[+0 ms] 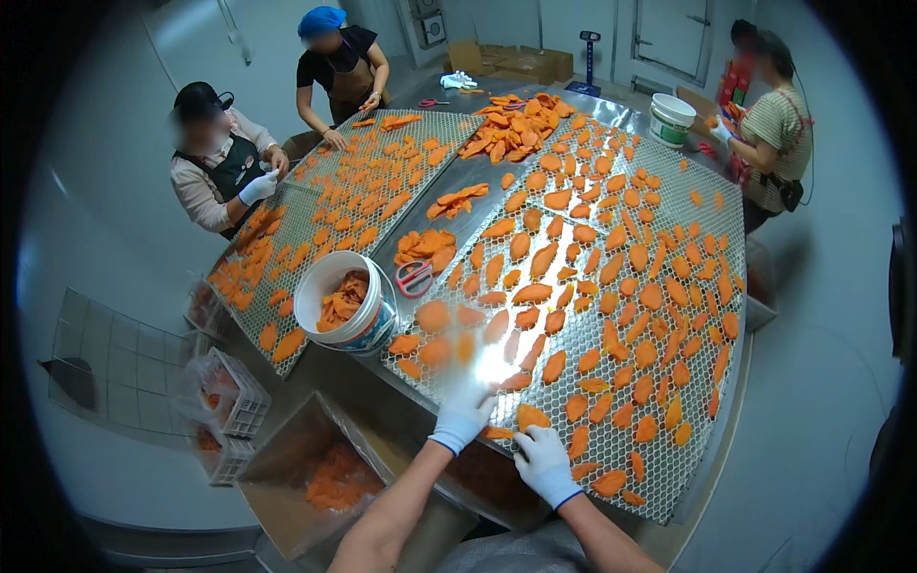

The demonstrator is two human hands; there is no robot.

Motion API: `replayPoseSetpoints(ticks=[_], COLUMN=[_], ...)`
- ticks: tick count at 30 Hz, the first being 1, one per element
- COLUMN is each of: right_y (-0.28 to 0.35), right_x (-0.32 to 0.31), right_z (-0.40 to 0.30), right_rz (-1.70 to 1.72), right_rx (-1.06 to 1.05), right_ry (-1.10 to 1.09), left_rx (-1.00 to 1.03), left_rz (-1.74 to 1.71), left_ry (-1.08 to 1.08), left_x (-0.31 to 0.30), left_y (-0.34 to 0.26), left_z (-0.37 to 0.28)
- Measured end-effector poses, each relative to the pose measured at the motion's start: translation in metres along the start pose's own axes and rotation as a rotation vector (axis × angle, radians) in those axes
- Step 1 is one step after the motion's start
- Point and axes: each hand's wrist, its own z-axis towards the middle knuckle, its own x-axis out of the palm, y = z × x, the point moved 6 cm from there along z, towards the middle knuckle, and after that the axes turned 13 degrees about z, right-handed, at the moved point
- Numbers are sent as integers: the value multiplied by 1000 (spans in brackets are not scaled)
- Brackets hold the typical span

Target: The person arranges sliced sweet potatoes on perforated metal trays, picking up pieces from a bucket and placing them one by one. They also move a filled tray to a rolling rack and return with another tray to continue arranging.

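Observation:
Both my hands wear white knit gloves and rest at the near edge of a mesh drying tray (688, 444) covered with orange dried slices, possibly mango or sweet potato. My left hand (462, 417) lies over the tray's near left edge, partly washed out by glare; whether it holds a slice cannot be told. My right hand (546, 464) is beside it, its fingertips at the lower end of an orange slice (532, 417); its grip is unclear. Left of the tray, red-handled scissors (414, 278) lie by a pile of slices (426, 247) and a white bucket (380, 315) holding more slices.
A second mesh tray (286, 358) of slices lies to the left, with two co-workers beside it. A large heap (512, 132) sits at the table's far middle. Two more people stand at the right, near another bucket (671, 118). Below left are a cardboard box (279, 494) and plastic crates (247, 412).

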Motion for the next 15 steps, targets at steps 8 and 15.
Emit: replayPoseSetpoints(ticks=[8, 15], right_y=[-42, -18], right_x=[-11, -23], right_z=[-23, -6], right_rz=[310, -149], right_rx=[254, 349], right_ry=[-304, -102], left_rx=[-293, -42], left_rz=[194, 567], left_ry=[-275, -9], left_x=[-46, -18], left_y=[90, 122], left_z=[39, 66])
